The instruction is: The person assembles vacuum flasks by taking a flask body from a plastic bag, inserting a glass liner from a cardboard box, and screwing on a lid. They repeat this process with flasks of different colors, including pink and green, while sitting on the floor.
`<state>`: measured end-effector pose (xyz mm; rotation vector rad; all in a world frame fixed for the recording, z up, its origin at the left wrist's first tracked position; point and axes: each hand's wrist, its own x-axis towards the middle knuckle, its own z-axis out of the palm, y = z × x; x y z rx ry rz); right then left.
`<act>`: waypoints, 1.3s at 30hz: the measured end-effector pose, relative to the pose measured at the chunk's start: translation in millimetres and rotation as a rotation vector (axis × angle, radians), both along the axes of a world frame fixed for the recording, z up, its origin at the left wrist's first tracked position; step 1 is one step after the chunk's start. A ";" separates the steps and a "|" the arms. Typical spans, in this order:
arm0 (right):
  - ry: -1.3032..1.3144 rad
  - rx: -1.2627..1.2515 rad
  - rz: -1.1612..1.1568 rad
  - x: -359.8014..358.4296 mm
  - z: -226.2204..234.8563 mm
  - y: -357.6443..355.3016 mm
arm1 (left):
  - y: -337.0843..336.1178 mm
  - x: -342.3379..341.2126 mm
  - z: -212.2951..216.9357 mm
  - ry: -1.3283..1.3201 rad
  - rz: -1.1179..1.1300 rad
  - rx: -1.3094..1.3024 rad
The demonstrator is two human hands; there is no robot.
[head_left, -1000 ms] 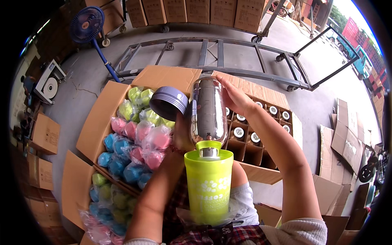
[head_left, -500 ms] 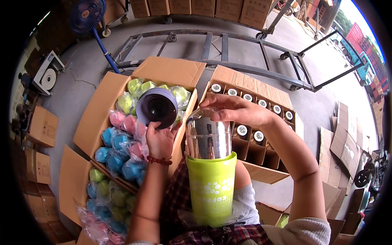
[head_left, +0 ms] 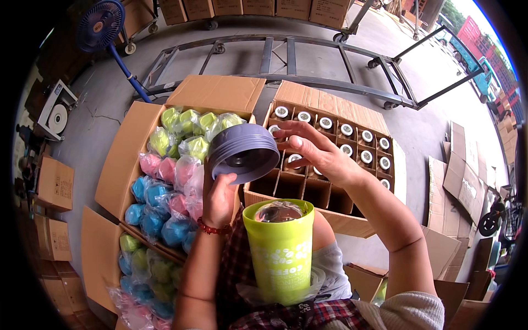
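Observation:
Upright in my lap stands a lime green cup shell (head_left: 278, 256) with pale printing. The rim of a shiny silver glass liner (head_left: 279, 212) shows inside its mouth. My left hand (head_left: 220, 202) grips a grey-purple threaded collar (head_left: 245, 144), tilted with its hollow side down and left, above and left of the cup. Beside the collar, my right hand (head_left: 322, 154) has its fingers spread and holds nothing; whether a fingertip touches the collar I cannot tell. Clear plastic film (head_left: 313, 289) lies around the cup's foot.
At the left, an open carton (head_left: 118, 159) holds bagged green, pink and blue parts. A divided carton (head_left: 335, 217) behind my right hand holds several white-topped liners. Beyond stand a metal trolley frame (head_left: 231, 78) and a blue fan (head_left: 100, 25). Flattened cardboard (head_left: 467, 181) lies right.
The silver liner has sunk into the green shell, and my right hand has let go of it. My left hand has moved the collar right and tipped it. The view has shifted slightly.

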<state>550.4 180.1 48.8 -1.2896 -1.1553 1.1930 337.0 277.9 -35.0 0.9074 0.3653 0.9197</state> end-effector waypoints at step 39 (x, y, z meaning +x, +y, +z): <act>0.619 0.127 -0.047 -36.4 -51.8 -35.9 | -36.4 -4.3 75.8 0.296 -0.077 0.814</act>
